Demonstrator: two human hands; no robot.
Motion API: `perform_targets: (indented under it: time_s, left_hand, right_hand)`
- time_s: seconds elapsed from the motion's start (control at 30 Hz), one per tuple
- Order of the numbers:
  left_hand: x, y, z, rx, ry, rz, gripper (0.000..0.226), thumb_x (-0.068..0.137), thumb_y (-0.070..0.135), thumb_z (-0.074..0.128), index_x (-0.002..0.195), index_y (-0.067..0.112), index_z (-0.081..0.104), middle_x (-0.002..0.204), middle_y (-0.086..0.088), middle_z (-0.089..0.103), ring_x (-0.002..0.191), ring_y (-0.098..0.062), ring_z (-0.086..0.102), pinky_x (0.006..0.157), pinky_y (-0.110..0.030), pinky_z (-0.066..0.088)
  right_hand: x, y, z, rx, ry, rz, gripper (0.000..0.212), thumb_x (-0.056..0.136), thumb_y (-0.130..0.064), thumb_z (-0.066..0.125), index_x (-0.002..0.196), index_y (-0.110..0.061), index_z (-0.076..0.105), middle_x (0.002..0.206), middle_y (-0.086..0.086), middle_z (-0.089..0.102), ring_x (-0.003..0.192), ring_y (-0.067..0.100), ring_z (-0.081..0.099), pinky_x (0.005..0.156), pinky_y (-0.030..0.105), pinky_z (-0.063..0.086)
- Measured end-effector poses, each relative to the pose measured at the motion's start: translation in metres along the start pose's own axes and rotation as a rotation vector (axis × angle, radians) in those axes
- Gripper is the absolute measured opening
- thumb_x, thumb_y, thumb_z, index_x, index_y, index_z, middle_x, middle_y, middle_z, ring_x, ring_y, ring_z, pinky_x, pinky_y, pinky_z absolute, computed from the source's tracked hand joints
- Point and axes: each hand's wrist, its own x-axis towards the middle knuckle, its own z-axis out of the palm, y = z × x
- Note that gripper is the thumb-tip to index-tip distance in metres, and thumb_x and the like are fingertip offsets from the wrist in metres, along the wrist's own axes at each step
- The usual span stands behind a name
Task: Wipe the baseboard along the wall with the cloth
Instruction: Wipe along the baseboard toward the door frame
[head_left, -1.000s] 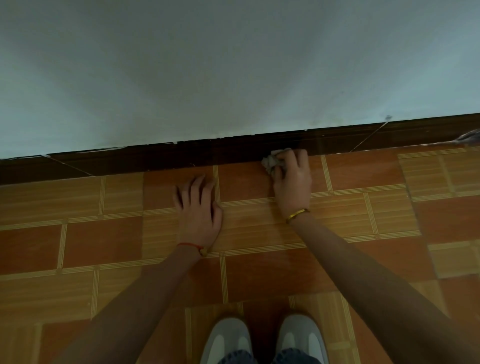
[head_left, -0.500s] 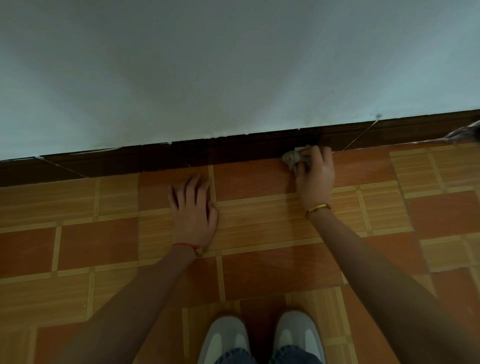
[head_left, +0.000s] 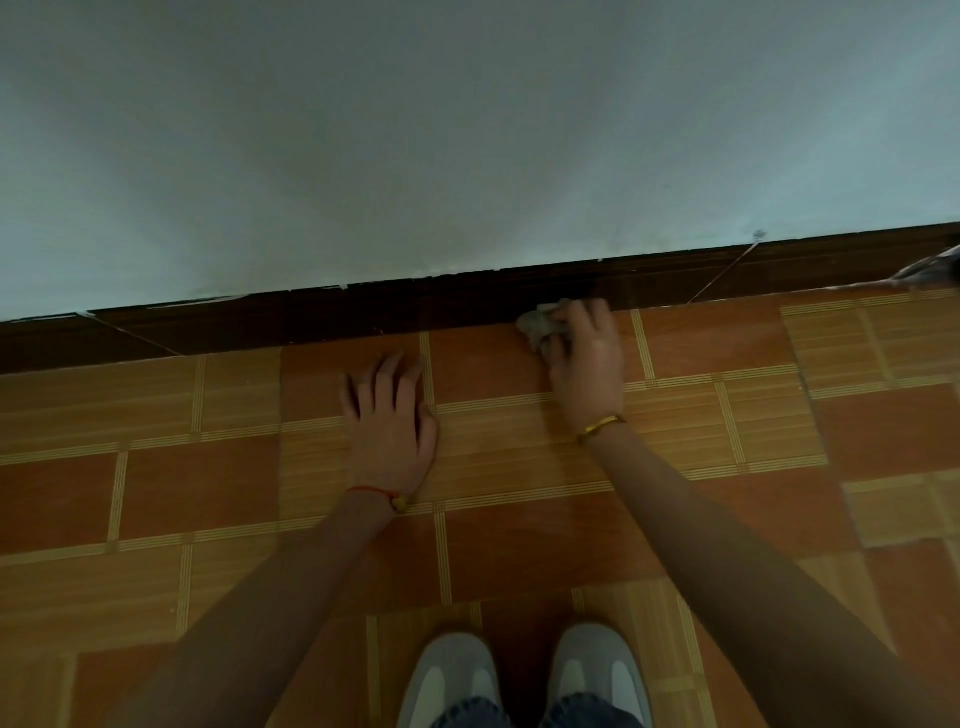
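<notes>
The right hand (head_left: 586, 364) is gripping the bunched grey cloth (head_left: 537, 326) in curled fingers, pressing it against the foot of the dark baseboard (head_left: 311, 319) just ahead of its fingertips: mid-wipe, by my judgement. The left hand (head_left: 387, 421) is lying spread, flat on the floor (head_left: 727, 509), bracing. Next likely calls for sliding sideways along the board; bare floor is lying open on both sides.

My right hand (head_left: 587, 358) presses the cloth (head_left: 537, 323) against the baseboard (head_left: 415, 312) at one o'clock; my left hand (head_left: 387, 421) lies flat on the floor (head_left: 208, 499).
</notes>
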Motion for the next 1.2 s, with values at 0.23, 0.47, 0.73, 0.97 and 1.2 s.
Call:
perform_targets:
  time_s: [0.23, 0.47, 0.73, 0.97, 1.2]
  left_hand:
    - [0.000, 0.002, 0.000, 0.012, -0.010, -0.012, 0.051, 0.093, 0.026, 0.038, 0.138, 0.009, 0.052, 0.146, -0.015, 0.047, 0.138, -0.036, 0.039, 0.117, -0.066, 0.019]
    - [0.003, 0.035, 0.000, -0.025, -0.002, -0.084, 0.051, 0.090, 0.028, 0.040, 0.135, 0.010, 0.053, 0.139, -0.014, 0.051, 0.132, -0.037, 0.044, 0.116, -0.064, 0.023]
    - [0.003, 0.057, 0.015, -0.011, -0.051, -0.027, 0.054, 0.093, 0.028, 0.036, 0.144, 0.012, 0.047, 0.146, -0.015, 0.046, 0.139, -0.035, 0.037, 0.117, -0.066, 0.019]
    - [0.002, 0.056, 0.019, 0.035, -0.036, -0.020, 0.052, 0.094, 0.029, 0.039, 0.143, 0.012, 0.048, 0.146, -0.015, 0.046, 0.138, -0.037, 0.039, 0.117, -0.066, 0.019]
    - [0.002, 0.056, 0.017, 0.038, -0.009, 0.009, 0.051, 0.096, 0.027, 0.041, 0.144, 0.012, 0.048, 0.146, -0.015, 0.047, 0.137, -0.038, 0.041, 0.117, -0.065, 0.018]
  right_hand:
    - [0.016, 0.042, -0.040, 0.036, 0.234, 0.390, 0.025, 0.080, 0.004, 0.061, 0.105, -0.001, 0.058, 0.117, 0.015, 0.052, 0.098, 0.027, 0.057, 0.080, 0.027, 0.047]
    - [0.008, -0.024, -0.020, 0.219, 0.194, 0.100, 0.021, 0.078, 0.004, 0.068, 0.095, -0.006, 0.060, 0.106, 0.008, 0.055, 0.089, 0.006, 0.050, 0.073, 0.002, 0.040]
    - [0.023, 0.012, -0.059, 0.217, 0.513, 0.250, 0.020, 0.078, 0.006, 0.063, 0.096, -0.002, 0.062, 0.106, 0.012, 0.058, 0.091, 0.006, 0.052, 0.074, -0.001, 0.038]
    - [0.015, -0.017, -0.040, 0.245, 0.299, 0.076, 0.024, 0.078, 0.004, 0.067, 0.100, -0.005, 0.062, 0.110, 0.008, 0.055, 0.096, 0.010, 0.055, 0.076, 0.005, 0.044]
    - [0.019, -0.004, -0.048, 0.224, 0.374, 0.102, 0.020, 0.079, 0.002, 0.068, 0.098, -0.004, 0.064, 0.106, 0.010, 0.058, 0.092, 0.008, 0.054, 0.076, 0.003, 0.042]
